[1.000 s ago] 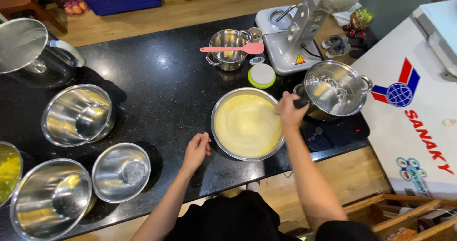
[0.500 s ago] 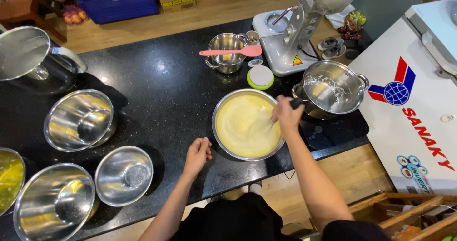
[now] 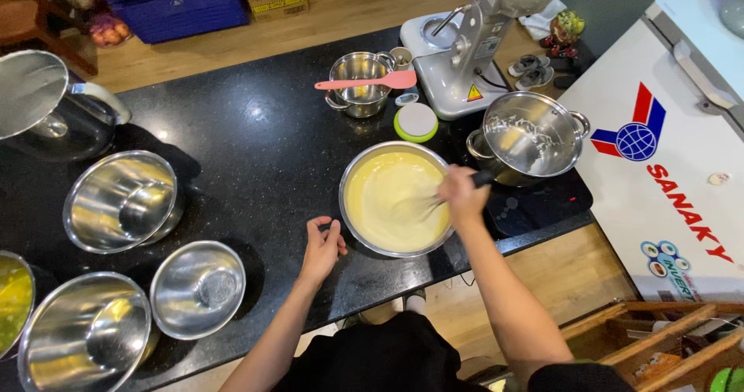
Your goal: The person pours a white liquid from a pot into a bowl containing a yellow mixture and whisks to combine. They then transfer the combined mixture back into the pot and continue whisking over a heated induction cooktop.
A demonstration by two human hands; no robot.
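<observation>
While the right hand (image 3: 462, 196) is closed in a firm grip around the dark handle of a whisk (image 3: 422, 204), the wires of that whisk sit down in the pale yellow batter (image 3: 387, 198) and show blurred. The batter fills a wide steel mixing bowl (image 3: 350, 177) that stands on the black bench (image 3: 256, 136), near its front edge and just in front of the person. The left hand (image 3: 322, 245) lies flat on the bench just beside the bowl's left rim, fingers loosely spread and holding nothing; whether a fingertip touches the rim cannot be told. Behind and to the right of the bowl stands a steel pot with side handles (image 3: 535, 136), with white smears inside, resting on a dark flat pad (image 3: 542, 206). Farther back is a grey stand mixer (image 3: 473, 43), and to its left a small steel pot (image 3: 358, 82) with a pink spatula (image 3: 368, 82) laid across its rim. A round white lid with a green edge (image 3: 416, 121) lies between that small pot and the mixing bowl. On the left part of the bench are three empty steel bowls (image 3: 124, 201), one behind and two nearer the front edge, well apart from the hands. A lidded steel jug (image 3: 46, 113) stands at the far left. A white chest freezer (image 3: 666, 152) stands to the right of the bench.
</observation>
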